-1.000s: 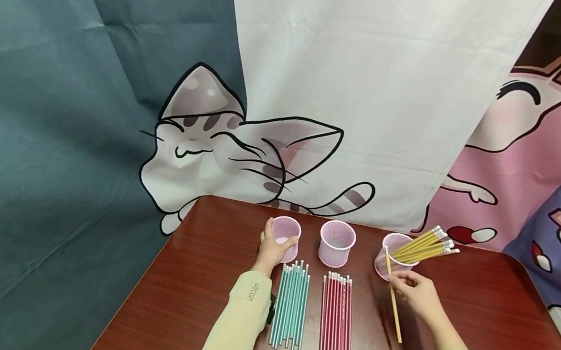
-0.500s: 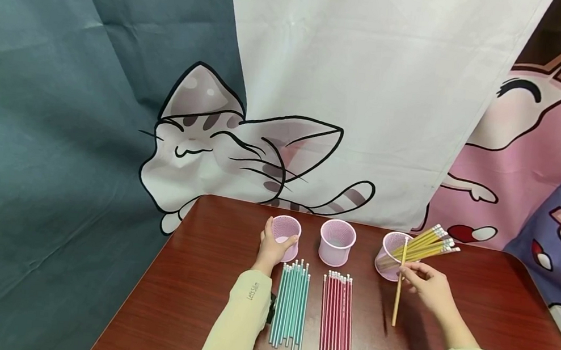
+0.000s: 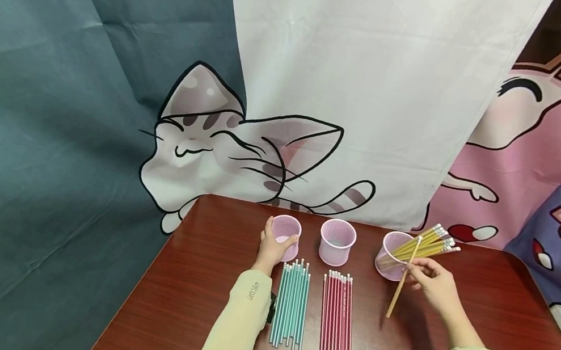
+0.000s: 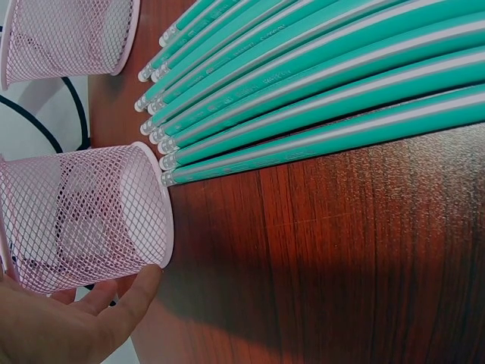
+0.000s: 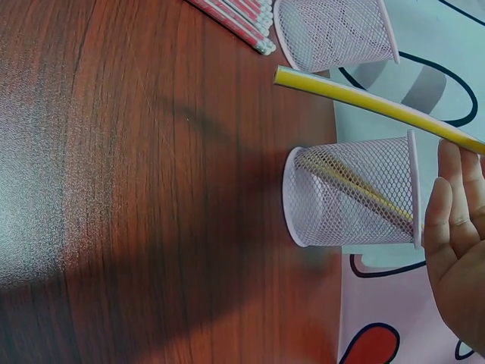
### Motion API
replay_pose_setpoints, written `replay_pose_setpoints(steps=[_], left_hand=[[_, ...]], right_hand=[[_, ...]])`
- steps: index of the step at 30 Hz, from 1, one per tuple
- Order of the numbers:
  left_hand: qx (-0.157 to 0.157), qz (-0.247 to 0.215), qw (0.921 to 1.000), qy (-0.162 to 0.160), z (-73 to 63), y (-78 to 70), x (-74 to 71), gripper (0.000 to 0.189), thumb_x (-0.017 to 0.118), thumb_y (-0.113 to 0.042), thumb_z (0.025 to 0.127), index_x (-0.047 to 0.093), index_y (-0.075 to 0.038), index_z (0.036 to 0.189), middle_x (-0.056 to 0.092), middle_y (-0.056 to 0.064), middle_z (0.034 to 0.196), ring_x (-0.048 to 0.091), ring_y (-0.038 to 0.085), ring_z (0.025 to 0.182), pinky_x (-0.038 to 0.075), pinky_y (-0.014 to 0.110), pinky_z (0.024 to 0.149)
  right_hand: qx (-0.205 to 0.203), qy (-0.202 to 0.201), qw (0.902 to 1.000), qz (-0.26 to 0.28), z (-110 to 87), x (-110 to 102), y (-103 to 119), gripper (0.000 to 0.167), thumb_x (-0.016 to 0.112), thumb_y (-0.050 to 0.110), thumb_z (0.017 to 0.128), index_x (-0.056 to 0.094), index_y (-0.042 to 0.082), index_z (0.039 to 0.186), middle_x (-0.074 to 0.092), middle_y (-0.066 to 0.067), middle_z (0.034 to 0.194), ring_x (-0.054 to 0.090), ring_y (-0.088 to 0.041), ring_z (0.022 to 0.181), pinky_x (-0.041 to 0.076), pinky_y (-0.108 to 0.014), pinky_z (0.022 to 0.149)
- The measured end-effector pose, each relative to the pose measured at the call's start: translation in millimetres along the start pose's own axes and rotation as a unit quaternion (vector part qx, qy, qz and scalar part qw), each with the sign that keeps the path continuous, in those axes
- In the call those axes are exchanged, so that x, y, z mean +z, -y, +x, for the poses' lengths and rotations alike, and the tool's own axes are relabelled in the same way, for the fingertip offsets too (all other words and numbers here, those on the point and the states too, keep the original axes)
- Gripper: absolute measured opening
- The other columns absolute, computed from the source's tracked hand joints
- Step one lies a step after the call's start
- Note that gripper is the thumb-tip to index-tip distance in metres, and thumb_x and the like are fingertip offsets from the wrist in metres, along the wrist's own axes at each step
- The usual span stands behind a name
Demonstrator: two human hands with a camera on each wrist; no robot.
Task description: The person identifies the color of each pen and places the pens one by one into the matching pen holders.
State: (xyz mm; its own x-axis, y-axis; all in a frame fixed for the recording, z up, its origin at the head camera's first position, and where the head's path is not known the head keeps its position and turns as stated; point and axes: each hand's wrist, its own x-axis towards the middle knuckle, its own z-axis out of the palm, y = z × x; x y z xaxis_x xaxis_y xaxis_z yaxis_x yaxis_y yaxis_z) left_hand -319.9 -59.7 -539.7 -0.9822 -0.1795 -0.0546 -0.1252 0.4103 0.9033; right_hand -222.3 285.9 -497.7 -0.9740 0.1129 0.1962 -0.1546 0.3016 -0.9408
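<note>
My right hand [image 3: 434, 285] pinches a yellow pencil [image 3: 397, 295] near its middle, eraser end up and tilted toward the bunch of yellow pencils [image 3: 424, 246]. These lean rightward out of the right pink mesh pencil cup [image 3: 387, 268]. In the right wrist view the held pencil's lower end [image 5: 303, 80] points over the table, above the cup. At the left, my left hand [image 3: 272, 249] holds another pink mesh pencil cup [image 4: 83, 216], thumb across its near side and fingers along its left side. No pencils show in that cup.
A third pink mesh cup [image 3: 335, 253] stands between the other two. Teal pencils [image 3: 290, 307] lie in a row before the left cup, red pencils [image 3: 337, 318] before the middle one. Behind the brown table [image 3: 186, 290] hangs a printed cloth [image 3: 371, 93].
My right hand has moved a little to the right with the yellow pencil. The pencil has swung from leaning left to leaning right, its lower end rising. My left hand stays on its cup.
</note>
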Motion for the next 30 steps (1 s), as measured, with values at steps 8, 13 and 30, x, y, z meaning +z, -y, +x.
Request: replay_pose_setpoints(steps=[8, 13, 30], left_hand=[[0.0, -0.005, 1.0, 0.001, -0.3, -1.1, -0.7, 0.091, 0.076, -0.034, 0.075, 0.021, -0.021, 0.146, 0.03, 0.02, 0.139, 0.042, 0.039, 0.118, 0.036, 0.05, 0.096], [0.001, -0.002, 1.0, -0.002, -0.2, -1.7, -0.7, 0.091, 0.076, -0.035, 0.075, 0.021, -0.021, 0.146, 0.03, 0.02, 0.14, 0.042, 0.039, 0.118, 0.037, 0.05, 0.096], [0.002, -0.001, 1.0, -0.001, 0.0, -1.2, -1.1, 0.091, 0.076, -0.034, 0.075, 0.021, -0.02, 0.146, 0.031, 0.021, 0.139, 0.043, 0.039, 0.117, 0.037, 0.05, 0.096]], right_hand=[[0.007, -0.015, 0.9998, 0.011, 1.0, -3.8, 2.3, 0.012, 0.06, 0.003, 0.088, 0.065, 0.015, 0.088, 0.064, 0.014, 0.073, 0.063, -0.005, 0.06, 0.05, -0.023, 0.049], [-0.003, -0.02, 0.9996, 0.019, 5.1, -9.0, 3.1, 0.008, 0.059, 0.002, 0.088, 0.064, 0.008, 0.089, 0.064, 0.013, 0.072, 0.063, -0.003, 0.061, 0.051, -0.024, 0.05], [-0.044, -0.083, 0.9682, 0.232, 60.7, -66.8, -127.0, 0.018, 0.059, -0.005, 0.086, 0.059, -0.003, 0.104, 0.067, -0.01, 0.087, 0.068, -0.019, 0.069, 0.053, -0.028, 0.052]])
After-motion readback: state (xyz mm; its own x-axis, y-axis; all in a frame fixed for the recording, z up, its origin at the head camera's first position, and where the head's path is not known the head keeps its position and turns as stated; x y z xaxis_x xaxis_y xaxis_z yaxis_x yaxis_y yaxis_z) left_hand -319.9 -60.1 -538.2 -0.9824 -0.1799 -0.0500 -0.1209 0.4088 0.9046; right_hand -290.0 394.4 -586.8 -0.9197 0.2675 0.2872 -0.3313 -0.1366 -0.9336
